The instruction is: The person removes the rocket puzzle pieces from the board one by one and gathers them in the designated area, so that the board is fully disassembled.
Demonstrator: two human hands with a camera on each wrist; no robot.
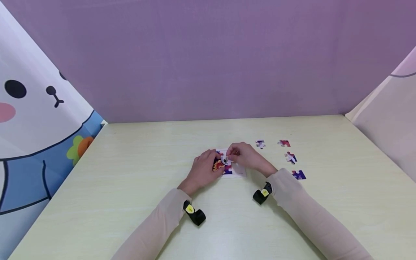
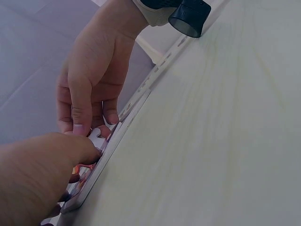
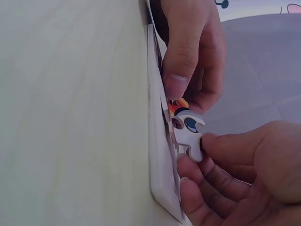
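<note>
A small jigsaw puzzle board (image 1: 238,171) with a pale frame lies on the table, its left part filled with colourful pieces. My left hand (image 1: 203,169) grips the board's left side, thumb near the front edge and fingers toward the back. My right hand (image 1: 244,155) pinches a white puzzle piece (image 3: 190,134) printed with a dark eye. In the right wrist view this piece stands tilted over the board, close to the fitted pieces. The left thumb (image 3: 178,70) presses near an orange patch of the picture. My left hand hides some of the fitted pieces.
Loose puzzle pieces lie right of the board: a pale one (image 1: 260,144), a red one (image 1: 284,143), a mixed-colour one (image 1: 290,157) and a purple one (image 1: 298,174). A purple wall panel (image 1: 221,65) stands behind the table (image 1: 136,159).
</note>
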